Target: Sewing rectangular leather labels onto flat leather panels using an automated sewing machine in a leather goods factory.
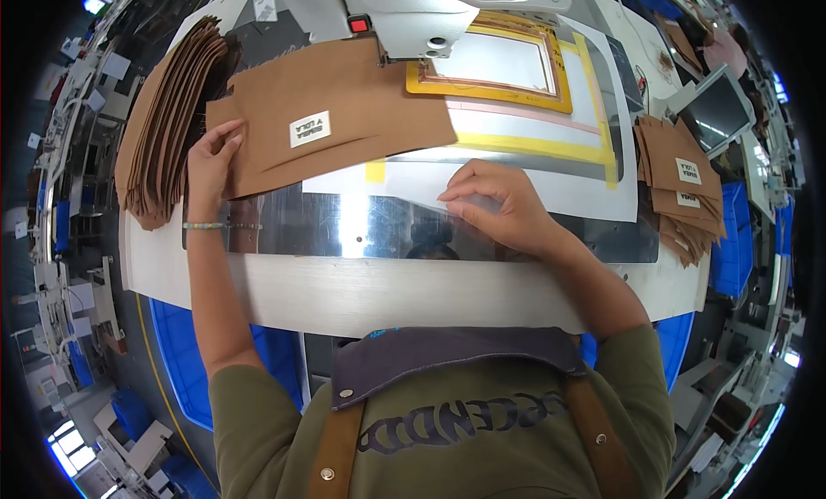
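My left hand [215, 155] pinches the left edge of a flat brown cut piece [344, 95], which bears a white printed label [310, 129] and lies partly under the machine head [413, 21]. My right hand [490, 198] is curled at the lower edge of a white sheet [559, 189], thumb and forefinger close together; whatever is between them is unclear. Beyond it sits a yellow rectangular frame [559, 77] with a white middle, over yellow and pink tape strips. A steel plate [310, 232] runs beneath the sheet.
A fanned stack of brown pieces [159, 120] stands at the left; labelled brown pieces [675, 176] lie at the right, near a screen [714, 112] and blue bins [730, 241]. The pale table edge [404, 292] is before me. Another person [723, 52] is at the upper right.
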{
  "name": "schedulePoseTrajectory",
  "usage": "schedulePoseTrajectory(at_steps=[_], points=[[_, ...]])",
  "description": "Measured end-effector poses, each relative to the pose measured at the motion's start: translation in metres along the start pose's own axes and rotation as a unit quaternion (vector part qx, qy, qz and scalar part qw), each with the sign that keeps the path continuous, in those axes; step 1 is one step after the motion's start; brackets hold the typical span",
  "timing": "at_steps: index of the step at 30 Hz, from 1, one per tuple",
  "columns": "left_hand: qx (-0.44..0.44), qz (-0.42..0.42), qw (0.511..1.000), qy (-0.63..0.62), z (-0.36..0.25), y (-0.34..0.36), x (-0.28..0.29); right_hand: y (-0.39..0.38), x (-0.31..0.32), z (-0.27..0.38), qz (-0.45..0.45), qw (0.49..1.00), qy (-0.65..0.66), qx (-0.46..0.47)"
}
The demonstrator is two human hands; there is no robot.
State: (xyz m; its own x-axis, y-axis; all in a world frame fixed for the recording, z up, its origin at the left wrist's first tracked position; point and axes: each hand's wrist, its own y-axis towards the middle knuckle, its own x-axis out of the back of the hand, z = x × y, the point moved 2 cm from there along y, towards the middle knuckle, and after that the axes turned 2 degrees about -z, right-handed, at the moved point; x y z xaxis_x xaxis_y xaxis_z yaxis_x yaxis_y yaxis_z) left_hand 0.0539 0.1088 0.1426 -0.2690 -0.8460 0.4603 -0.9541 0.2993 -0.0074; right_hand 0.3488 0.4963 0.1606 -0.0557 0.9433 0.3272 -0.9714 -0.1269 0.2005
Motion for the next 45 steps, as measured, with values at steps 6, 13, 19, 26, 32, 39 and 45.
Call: schedulePoseTrajectory(at_steps=[6, 13, 19, 26, 32, 39, 45], points=[[-0.126, -0.210, 0.970, 0.001, -0.025, -0.103, 0.045, -0.007, 0.004, -0.013, -0.082, 0.994, -0.001, -0.068], [0.022, -0.380, 0.925, -0.004, 0.086, -0.289, 0.178, -0.013, -0.001, -0.016, -0.057, 0.993, 0.049, -0.088], [0.169, -0.442, 0.881, -0.007, 0.217, -0.451, 0.187, -0.012, -0.001, -0.016, -0.053, 0.995, 0.047, -0.072], [0.454, -0.279, 0.833, 0.151, 0.291, -0.544, 0.178, -0.012, -0.004, -0.018, -0.039, 0.997, 0.029, -0.067], [0.245, -0.494, 0.628, 0.550, 0.256, -0.466, 0.249, 0.012, 0.012, 0.025, 0.031, 0.998, -0.058, -0.008], [-0.132, -0.400, 0.896, 0.138, 0.020, -0.156, 0.119, 0.062, 0.110, 0.042, 0.001, 0.978, -0.208, -0.031], [-0.322, 0.084, 0.930, 0.159, -0.105, -0.064, -0.112, 0.083, 0.164, -0.046, -0.083, 0.961, -0.253, -0.079]])
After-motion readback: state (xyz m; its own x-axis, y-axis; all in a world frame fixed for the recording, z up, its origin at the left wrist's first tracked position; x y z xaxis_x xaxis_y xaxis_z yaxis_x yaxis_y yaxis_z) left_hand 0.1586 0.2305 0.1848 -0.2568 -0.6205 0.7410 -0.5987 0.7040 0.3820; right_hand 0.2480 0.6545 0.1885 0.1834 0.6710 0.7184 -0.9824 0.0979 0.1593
